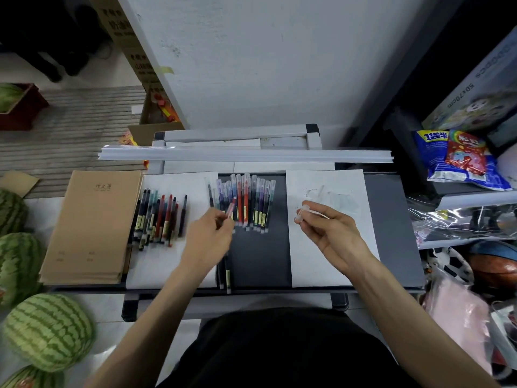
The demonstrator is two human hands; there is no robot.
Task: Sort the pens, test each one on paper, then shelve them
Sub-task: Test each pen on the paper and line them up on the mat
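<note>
My left hand [208,236] grips a red pen [231,208], its tip pointing up and right over a row of several clear-capped pens [249,201] on the dark table [391,233]. My right hand [328,229] pinches a clear pen cap [300,215] over a white paper sheet [330,261] that bears faint scribbles. A second group of darker pens [158,218] lies on the left white sheet [167,264]. Two more pens [227,273] lie under my left forearm, partly hidden.
A stack of brown notebooks [92,228] lies at the table's left end. A white rail [246,154] runs across the back. Watermelons [49,330] sit on the floor at left. Snack bags [458,158] and shelf clutter fill the right.
</note>
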